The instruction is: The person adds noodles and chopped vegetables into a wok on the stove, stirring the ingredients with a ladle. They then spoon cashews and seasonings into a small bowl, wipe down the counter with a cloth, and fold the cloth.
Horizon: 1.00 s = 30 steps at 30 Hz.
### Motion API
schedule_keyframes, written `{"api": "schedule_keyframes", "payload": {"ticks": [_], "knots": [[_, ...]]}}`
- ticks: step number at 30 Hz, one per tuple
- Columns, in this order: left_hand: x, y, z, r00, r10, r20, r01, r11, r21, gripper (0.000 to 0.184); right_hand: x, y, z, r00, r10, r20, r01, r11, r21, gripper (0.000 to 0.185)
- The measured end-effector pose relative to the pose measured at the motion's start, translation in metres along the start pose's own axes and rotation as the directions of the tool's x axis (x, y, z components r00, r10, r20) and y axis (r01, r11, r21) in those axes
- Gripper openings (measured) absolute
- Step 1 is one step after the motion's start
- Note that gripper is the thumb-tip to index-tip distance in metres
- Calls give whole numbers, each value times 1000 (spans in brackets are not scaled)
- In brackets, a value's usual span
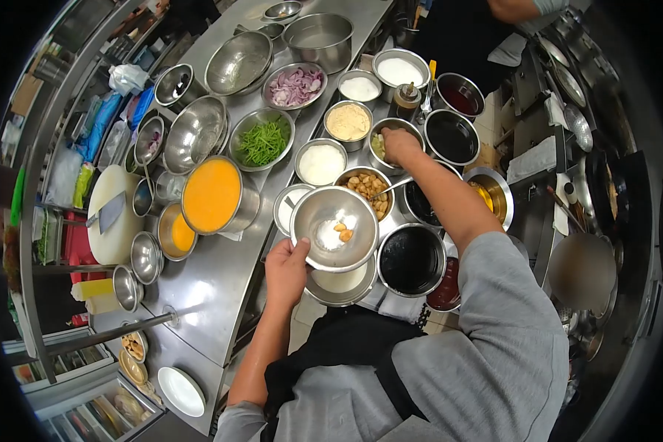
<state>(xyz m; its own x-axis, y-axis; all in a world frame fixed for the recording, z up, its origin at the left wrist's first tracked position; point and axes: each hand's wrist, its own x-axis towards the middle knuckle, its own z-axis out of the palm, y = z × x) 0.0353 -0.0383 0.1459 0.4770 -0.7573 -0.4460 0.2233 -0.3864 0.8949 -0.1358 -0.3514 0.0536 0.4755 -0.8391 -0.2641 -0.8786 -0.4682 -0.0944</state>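
My left hand [286, 267] grips the rim of a steel mixing bowl [318, 214], thumb on the near edge. A few golden-brown pieces [342, 233], like garlic cloves, lie in its bottom. My right hand [402, 147] reaches down into a round steel container [418, 131] with pale green chopped pieces [378, 145]. Its fingertips are hidden, so I cannot see what they hold. Between my hands, a container of similar golden-brown pieces [363, 182] has a spoon [390, 188] in it. Partly under the held bowl is a pot of whitish contents [339, 281].
Nearby stand containers of white powder [321, 163], beige powder [348, 121] and dark liquid [411, 259]. Leftward, the steel counter [206, 287] bears orange liquid [211, 195], green strips [263, 142], sliced onions [295, 86] and a cleaver [112, 212]. Another person's arm [519, 9] shows at upper right.
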Motion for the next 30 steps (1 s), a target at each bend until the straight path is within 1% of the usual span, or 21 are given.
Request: {"api": "schedule_keyframes", "payload": {"ticks": [1, 3, 4, 6, 7, 8, 10, 11, 12, 13, 14, 15, 16, 18, 19, 21, 22, 24, 26, 28, 30], "knots": [[3, 0, 5, 999, -31, 28, 33, 996, -81, 25, 2, 1, 3, 1000, -1, -3, 1, 1000, -3, 47], [11, -1, 13, 999, -25, 34, 27, 998, -54, 25, 4, 2, 4, 999, 15, 47, -13, 999, -40, 31], [13, -1, 16, 999, -23, 38, 24, 999, -26, 26, 2, 2, 2, 999, 12, 48, -10, 999, -42, 31], [21, 1, 24, 998, -30, 56, 33, 998, -52, 28, -1, 7, -6, 996, 49, -79, -44, 997, 57, 21], [25, 1, 28, 998, -25, 62, 28, 999, -39, 29, -4, 14, -13, 994, -25, -106, 27, 1000, 12, 20], [30, -1, 33, 997, -21, 70, 23, 999, -25, 29, -7, 18, -18, 994, -24, -107, 24, 1000, 6, 20], [46, -9, 42, 997, -1, 74, 3, 1000, -29, 32, -31, 18, -57, 984, 28, -178, -4, 991, 135, 20], [55, -13, 47, 996, 30, 90, -31, 1000, 3, 29, -49, 16, -75, 965, -56, -255, 87, 990, 115, 18], [61, -12, 53, 992, 63, 107, -67, 997, 36, 27, -61, 12, -87, 964, -51, -260, 82, 990, 112, 18], [60, 0, 62, 991, 89, 101, -98, 991, 94, 27, -71, 6, -96, 990, -10, -137, 72, 889, 453, 17], [66, 2, 70, 990, 93, 106, -103, 990, 92, 27, -80, -1, -102, 1000, -16, -7, 16, 678, 735, 16], [76, 0, 79, 990, 74, 123, -77, 997, 15, 27, -88, -10, -106, 995, -100, 5, 61, 654, 754, 13], [82, 2, 87, 988, 56, 145, -48, 997, -62, 27, -97, -22, -110, 989, -125, 83, 18, 649, 761, 15], [86, 4, 96, 983, 44, 180, -39, 999, -30, 26, -95, -29, -98, 949, -313, 49, 249, 833, 494, 20], [87, 6, 100, 983, 48, 179, -41, 998, -40, 25, -92, -24, -88, 950, -309, 43, 250, 835, 491, 20], [89, 6, 102, 983, 59, 176, -57, 998, -17, 24, -86, -18, -74, 820, -482, -309, 560, 787, 260, 26], [87, 6, 101, 984, 58, 171, -56, 998, -15, 24, -92, -20, -85, 818, -485, -309, 563, 784, 262, 26], [83, 4, 98, 982, 76, 175, -67, 996, -57, 24, -101, -17, -108, 963, -260, -76, 251, 750, 612, 28], [84, 1, 91, 983, 66, 172, -69, 998, 10, 24, -93, -2, -105, 979, -160, -126, 199, 613, 764, 23], [85, -4, 85, 985, 59, 161, -71, 995, 73, 25, -81, 7, -101, 988, -63, -139, 150, 582, 799, 24], [85, -14, 83, 983, 128, 130, -131, 991, 10, 26, -62, 14, -90, 995, 57, -87, 25, 678, 735, 23]]}}
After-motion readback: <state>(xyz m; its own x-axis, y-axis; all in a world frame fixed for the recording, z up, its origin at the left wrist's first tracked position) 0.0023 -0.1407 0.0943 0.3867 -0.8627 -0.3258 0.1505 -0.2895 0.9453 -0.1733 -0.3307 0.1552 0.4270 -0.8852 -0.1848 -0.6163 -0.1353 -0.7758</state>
